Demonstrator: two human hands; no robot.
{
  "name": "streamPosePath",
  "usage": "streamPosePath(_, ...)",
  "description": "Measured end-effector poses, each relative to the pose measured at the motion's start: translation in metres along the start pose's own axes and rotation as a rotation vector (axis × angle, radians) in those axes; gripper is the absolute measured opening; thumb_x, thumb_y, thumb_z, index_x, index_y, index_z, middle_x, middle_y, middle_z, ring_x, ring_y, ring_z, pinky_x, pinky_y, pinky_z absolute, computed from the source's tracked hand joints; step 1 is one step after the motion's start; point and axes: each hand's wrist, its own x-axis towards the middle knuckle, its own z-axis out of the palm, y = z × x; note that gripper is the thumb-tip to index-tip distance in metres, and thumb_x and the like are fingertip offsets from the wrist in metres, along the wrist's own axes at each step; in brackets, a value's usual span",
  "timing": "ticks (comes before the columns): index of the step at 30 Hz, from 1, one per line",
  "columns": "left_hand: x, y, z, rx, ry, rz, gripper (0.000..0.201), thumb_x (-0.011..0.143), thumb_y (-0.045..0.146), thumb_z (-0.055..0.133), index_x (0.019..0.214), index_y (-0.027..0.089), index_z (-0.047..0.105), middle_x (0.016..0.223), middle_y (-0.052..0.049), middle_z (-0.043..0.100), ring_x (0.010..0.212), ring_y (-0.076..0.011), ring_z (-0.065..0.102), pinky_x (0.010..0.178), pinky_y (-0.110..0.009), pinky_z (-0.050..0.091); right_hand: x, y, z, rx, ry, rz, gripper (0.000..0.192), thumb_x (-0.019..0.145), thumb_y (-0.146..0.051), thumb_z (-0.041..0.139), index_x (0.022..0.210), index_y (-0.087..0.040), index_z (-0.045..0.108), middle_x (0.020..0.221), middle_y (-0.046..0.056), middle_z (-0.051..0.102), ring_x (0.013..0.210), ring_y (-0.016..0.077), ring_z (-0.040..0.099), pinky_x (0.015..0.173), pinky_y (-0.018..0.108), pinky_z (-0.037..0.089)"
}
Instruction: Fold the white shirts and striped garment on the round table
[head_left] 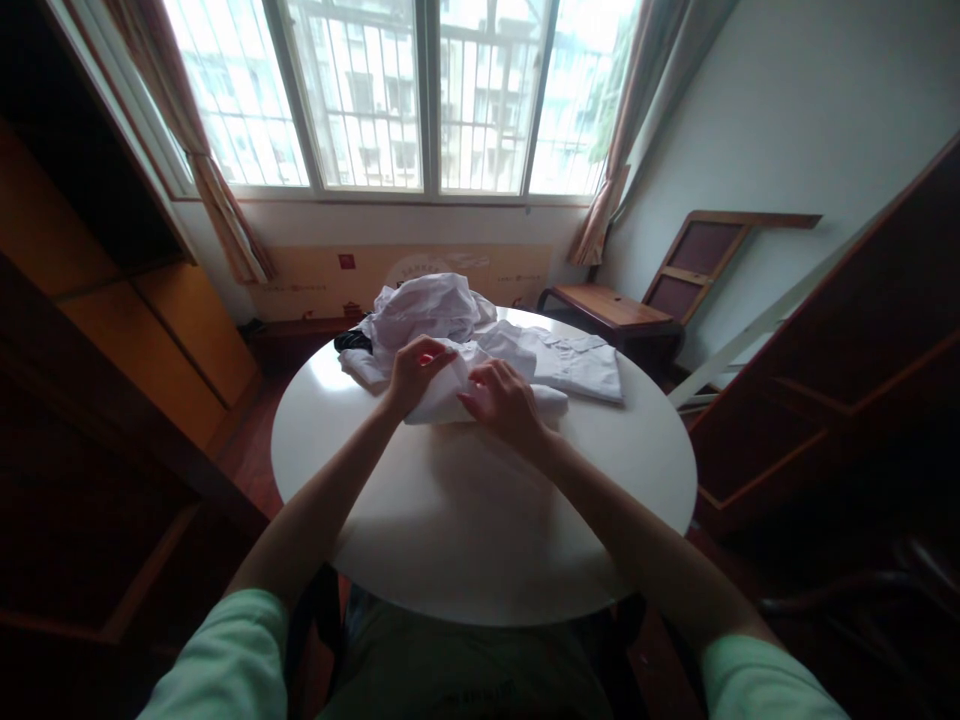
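Daylight floods in through the window (pixel 420 95) at the top of the frame, blowing it out to glare. The white table (pixel 480 520) gleams softly, while the left and right edges sink into dark, bowed by wide-angle distortion.

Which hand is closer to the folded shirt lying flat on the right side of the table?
Right. The right hand rests on the white cloth just beside the folded shirt. The left hand grips the same cloth farther away, on its far side.

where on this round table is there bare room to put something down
Bare: the near half of the table, between the hands and the near rim, plus the left edge. Crowded: the far side, with the crumpled pile, folded shirt, and both hands on white cloth.
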Motion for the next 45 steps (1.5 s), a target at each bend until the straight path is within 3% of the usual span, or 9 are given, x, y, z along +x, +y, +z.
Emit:
streamPosePath(4, 0.01, -0.005, -0.014, -0.114, 0.069, -0.066, 0.033, 0.06, 0.046, 0.07, 0.064, 0.016, 0.057, 0.06, 0.003, 0.055, 0.058, -0.009, 0.05, 0.056, -0.022, 0.04, 0.004, 0.008, -0.005, -0.093, -0.04, -0.039, 0.03, 0.076, -0.035, 0.062, 0.1, -0.02, 0.053, 0.104, 0.01, 0.057, 0.096, 0.0248, 0.051, 0.083, 0.038, 0.038)
streamPosePath(9, 0.013, -0.007, -0.017, -0.068, 0.048, -0.042, 0.035, 0.061, 0.049, 0.069, 0.069, 0.016, 0.06, 0.064, 0.001, 0.058, 0.062, -0.0105, 0.053, 0.058, -0.022, 0.041, 0.009, 0.024, -0.015, -0.148, -0.118, 0.021, 0.003, 0.081, -0.021, 0.057, 0.083, -0.02, 0.059, 0.082, 0.006, 0.063, 0.082, 0.0212, 0.055, 0.078, 0.034, 0.036)
streamPosePath(12, 0.009, -0.003, -0.015, -0.037, 0.132, 0.085, 0.034, 0.075, 0.051, 0.055, 0.077, 0.018, 0.061, 0.072, -0.001, 0.06, 0.068, -0.0108, 0.054, 0.063, -0.023, 0.042, 0.01, 0.031, -0.019, -0.162, 0.024, 0.099, 0.01, 0.085, -0.022, 0.051, 0.082, -0.019, 0.06, 0.081, 0.006, 0.063, 0.079, 0.0199, 0.055, 0.074, 0.031, 0.036)
streamPosePath(16, 0.001, 0.002, -0.012, 0.024, 0.335, 0.288, 0.042, 0.087, 0.053, 0.034, 0.073, 0.019, 0.054, 0.068, -0.001, 0.055, 0.065, -0.0107, 0.051, 0.063, -0.025, 0.042, 0.012, 0.04, -0.027, -0.213, 0.36, 0.163, 0.024, 0.089, -0.036, 0.042, 0.083, -0.019, 0.059, 0.08, 0.005, 0.062, 0.079, 0.0192, 0.054, 0.073, 0.03, 0.036)
streamPosePath(20, -0.004, 0.004, -0.005, 0.141, 0.2, 0.365, 0.037, 0.081, 0.055, 0.045, 0.081, 0.019, 0.052, 0.075, -0.002, 0.055, 0.07, -0.0117, 0.052, 0.062, -0.025, 0.042, 0.011, 0.052, -0.031, -0.223, 0.505, 0.168, 0.032, 0.091, -0.041, 0.036, 0.081, -0.019, 0.057, 0.077, 0.004, 0.061, 0.076, 0.0183, 0.053, 0.072, 0.03, 0.036)
streamPosePath(25, -0.004, -0.002, 0.004, 0.271, 0.115, 0.228, 0.038, 0.065, 0.049, 0.067, 0.079, 0.018, 0.049, 0.069, 0.002, 0.054, 0.064, -0.0112, 0.05, 0.058, -0.024, 0.04, 0.006, 0.059, -0.018, -0.219, 0.425, 0.145, 0.026, 0.09, -0.036, 0.039, 0.082, -0.019, 0.056, 0.079, 0.005, 0.06, 0.078, 0.0191, 0.052, 0.073, 0.032, 0.036)
streamPosePath(31, -0.004, -0.017, 0.008, 0.279, -0.05, 0.034, 0.029, 0.074, 0.037, 0.059, 0.06, 0.017, 0.044, 0.052, 0.007, 0.038, 0.051, -0.0068, 0.035, 0.049, -0.02, 0.029, 0.001, 0.06, -0.003, -0.274, 0.389, 0.197, 0.008, 0.083, -0.02, 0.046, 0.081, -0.019, 0.054, 0.087, 0.007, 0.057, 0.085, 0.0209, 0.049, 0.074, 0.034, 0.036)
streamPosePath(38, -0.008, -0.02, 0.014, 0.182, 0.099, 0.043, 0.022, 0.079, 0.035, 0.054, 0.066, 0.017, 0.048, 0.056, 0.005, 0.041, 0.056, -0.0085, 0.038, 0.052, -0.021, 0.032, -0.006, 0.03, 0.013, -0.125, 0.12, 0.25, 0.024, 0.081, -0.042, 0.051, 0.078, -0.019, 0.047, 0.07, 0.003, 0.055, 0.06, 0.0146, 0.048, 0.056, 0.026, 0.033)
streamPosePath(45, -0.013, -0.008, 0.023, 0.001, 0.144, 0.086, 0.027, 0.079, 0.038, 0.055, 0.064, 0.017, 0.046, 0.06, 0.004, 0.042, 0.058, -0.0087, 0.04, 0.054, -0.021, 0.035, 0.0, 0.025, 0.011, -0.206, 0.137, 0.387, 0.011, 0.078, -0.028, 0.046, 0.081, -0.018, 0.048, 0.074, 0.006, 0.058, 0.064, 0.018, 0.052, 0.059, 0.029, 0.035)
